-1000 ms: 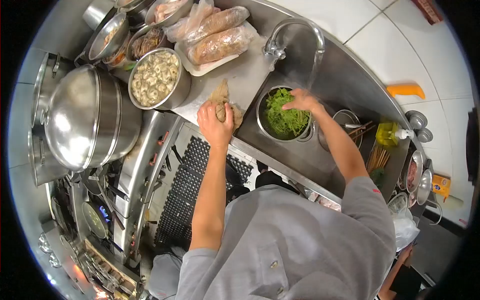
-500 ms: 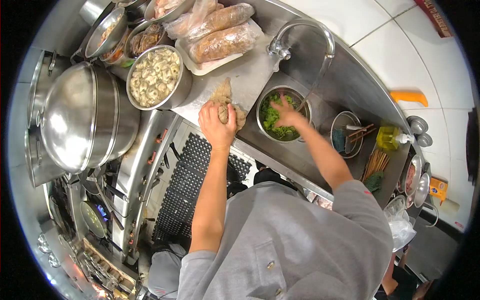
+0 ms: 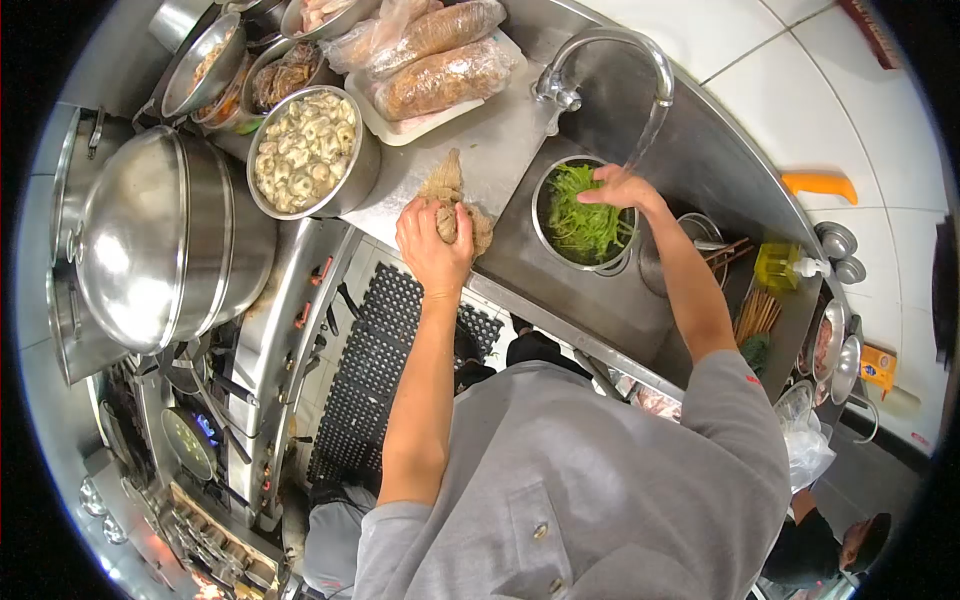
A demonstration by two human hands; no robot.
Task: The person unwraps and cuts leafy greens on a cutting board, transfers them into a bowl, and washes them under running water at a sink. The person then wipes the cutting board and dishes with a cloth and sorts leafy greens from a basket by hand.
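Observation:
My left hand (image 3: 432, 250) is closed round a crumpled beige cloth (image 3: 441, 182) at the front edge of the steel counter, left of the sink. Over the steel pot (image 3: 598, 268) in the sink, my right hand (image 3: 622, 188) grips the upper part of a bunch of leafy greens (image 3: 585, 228). The greens hang down into the pot, and their lower ends are in it. Behind that hand, water runs from the curved faucet (image 3: 655, 65). The tips of my right fingers are partly hidden among the leaves.
A steel pot of pale mushrooms (image 3: 307, 150) and a white tray (image 3: 430, 128) with plastic-wrapped rolls stand on the counter. Large lidded steamers (image 3: 140, 240) and burners lie to the left. A yellow soap bottle (image 3: 778, 272) stands right of the sink. Another person (image 3: 830, 545) is at lower right.
My right hand has moved up and right, drawing the greens up within the pot. The pot sits slightly further right, overlapping the strainer behind. My left hand stays on the cloth.

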